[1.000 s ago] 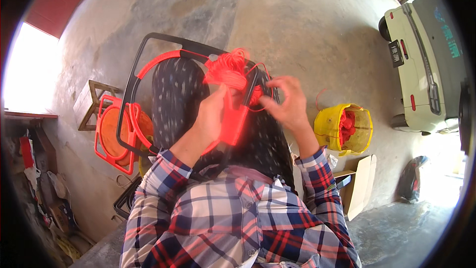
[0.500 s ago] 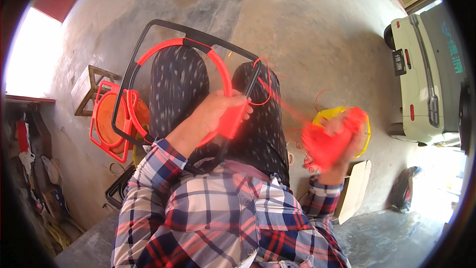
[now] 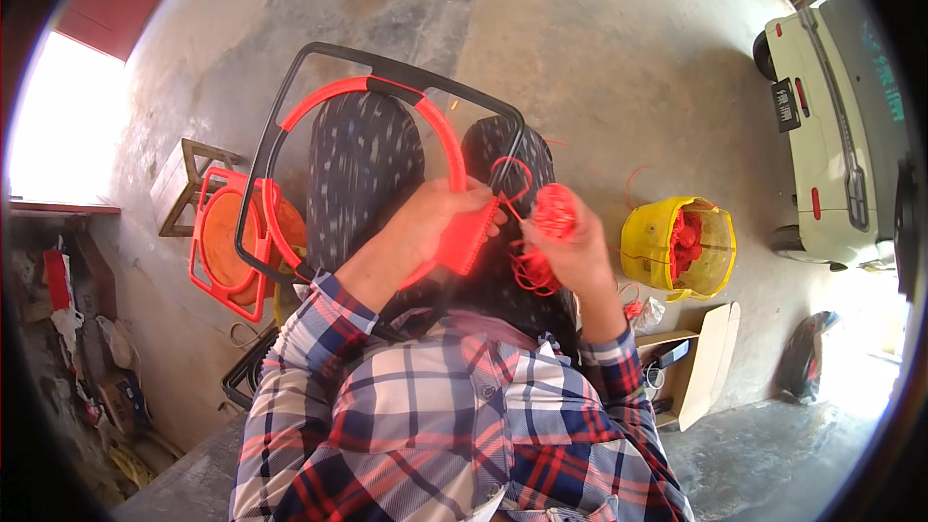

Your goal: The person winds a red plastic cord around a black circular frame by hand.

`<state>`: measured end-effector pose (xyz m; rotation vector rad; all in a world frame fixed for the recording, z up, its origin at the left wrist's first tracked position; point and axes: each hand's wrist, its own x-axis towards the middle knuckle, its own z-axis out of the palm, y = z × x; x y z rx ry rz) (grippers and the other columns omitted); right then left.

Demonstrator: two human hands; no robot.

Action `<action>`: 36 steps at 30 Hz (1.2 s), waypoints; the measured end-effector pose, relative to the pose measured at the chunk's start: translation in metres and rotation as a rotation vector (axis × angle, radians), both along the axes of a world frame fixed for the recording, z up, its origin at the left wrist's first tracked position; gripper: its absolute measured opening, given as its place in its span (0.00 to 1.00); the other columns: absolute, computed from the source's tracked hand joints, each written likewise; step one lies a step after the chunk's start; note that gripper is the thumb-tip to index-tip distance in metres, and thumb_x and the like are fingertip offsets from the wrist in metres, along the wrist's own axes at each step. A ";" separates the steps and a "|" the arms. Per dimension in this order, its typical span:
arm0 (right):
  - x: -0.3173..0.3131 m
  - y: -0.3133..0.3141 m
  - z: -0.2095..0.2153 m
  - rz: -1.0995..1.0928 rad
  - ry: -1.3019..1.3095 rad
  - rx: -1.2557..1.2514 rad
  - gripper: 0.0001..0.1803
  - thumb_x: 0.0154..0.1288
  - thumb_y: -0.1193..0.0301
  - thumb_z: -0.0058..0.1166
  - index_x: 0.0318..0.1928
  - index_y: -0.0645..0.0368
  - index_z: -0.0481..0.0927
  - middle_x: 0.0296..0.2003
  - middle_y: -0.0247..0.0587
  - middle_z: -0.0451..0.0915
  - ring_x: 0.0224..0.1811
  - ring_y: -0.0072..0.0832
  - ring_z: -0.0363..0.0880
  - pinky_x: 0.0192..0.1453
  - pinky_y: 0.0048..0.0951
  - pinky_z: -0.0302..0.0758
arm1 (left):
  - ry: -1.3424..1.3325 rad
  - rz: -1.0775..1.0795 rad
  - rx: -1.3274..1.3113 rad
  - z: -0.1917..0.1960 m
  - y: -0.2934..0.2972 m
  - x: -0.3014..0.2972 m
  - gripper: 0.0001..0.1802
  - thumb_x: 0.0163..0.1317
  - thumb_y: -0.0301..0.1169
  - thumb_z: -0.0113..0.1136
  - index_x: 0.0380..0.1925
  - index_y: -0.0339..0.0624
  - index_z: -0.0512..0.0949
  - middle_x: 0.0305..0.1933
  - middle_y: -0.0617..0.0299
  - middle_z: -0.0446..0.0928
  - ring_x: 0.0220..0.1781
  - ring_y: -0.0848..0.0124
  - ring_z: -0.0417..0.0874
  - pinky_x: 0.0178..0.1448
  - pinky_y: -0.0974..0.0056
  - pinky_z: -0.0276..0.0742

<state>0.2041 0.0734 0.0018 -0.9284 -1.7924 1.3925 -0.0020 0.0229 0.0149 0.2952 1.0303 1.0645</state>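
A black frame (image 3: 447, 87) with a ring inside it lies across my thighs. Much of the ring is wound with red cord (image 3: 443, 135). My left hand (image 3: 416, 222) is closed on the frame's right side, around a flat panel of red wrapping (image 3: 467, 244). Just right of the panel, my right hand (image 3: 583, 253) grips a bundle of red cord (image 3: 554, 211), with loose loops hanging below it. A strand loops around the frame's right bar near the bundle. The fingertips of my left hand are partly hidden behind the panel.
On the right stand a yellow basket (image 3: 643, 242) holding red cord, an open cardboard box (image 3: 712, 362) and a pale vehicle (image 3: 822, 150). To the left are a wooden stool (image 3: 182, 186) and a red frame with an orange disc (image 3: 220, 237). A dark bag (image 3: 810, 358) sits farther right.
My right hand has come left with the cord bundle, from over the yellow basket to beside the frame. My left hand keeps its hold, and the cord strand has slackened.
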 end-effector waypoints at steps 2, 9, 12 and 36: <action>0.023 -0.006 0.031 -0.025 0.282 -0.517 0.16 0.54 0.76 0.66 0.40 0.64 0.72 0.23 0.39 0.74 0.23 0.24 0.76 0.28 0.23 0.73 | 0.008 0.034 -0.014 0.002 0.000 -0.001 0.11 0.63 0.32 0.62 0.40 0.38 0.77 0.36 0.49 0.82 0.34 0.62 0.85 0.39 0.61 0.82; 0.045 -0.042 0.054 0.049 0.546 -0.684 0.13 0.54 0.80 0.61 0.33 0.60 0.67 0.21 0.36 0.69 0.18 0.24 0.70 0.23 0.23 0.68 | -0.036 0.101 -0.007 -0.005 0.004 -0.004 0.11 0.66 0.35 0.58 0.41 0.40 0.73 0.38 0.49 0.80 0.35 0.59 0.84 0.39 0.58 0.82; 0.042 -0.048 0.060 -0.022 0.691 -0.864 0.16 0.53 0.81 0.63 0.31 0.58 0.65 0.23 0.34 0.67 0.18 0.23 0.67 0.22 0.24 0.64 | -0.019 0.104 -0.050 -0.009 0.006 -0.003 0.11 0.66 0.35 0.58 0.38 0.40 0.72 0.37 0.49 0.80 0.33 0.60 0.84 0.39 0.57 0.82; -0.034 0.038 0.016 0.050 0.285 -0.174 0.45 0.54 0.72 0.60 0.71 0.61 0.52 0.45 0.46 0.80 0.50 0.34 0.79 0.56 0.34 0.74 | -0.020 -0.126 0.015 0.013 0.004 0.004 0.10 0.61 0.34 0.64 0.29 0.40 0.76 0.28 0.51 0.81 0.29 0.63 0.83 0.36 0.61 0.81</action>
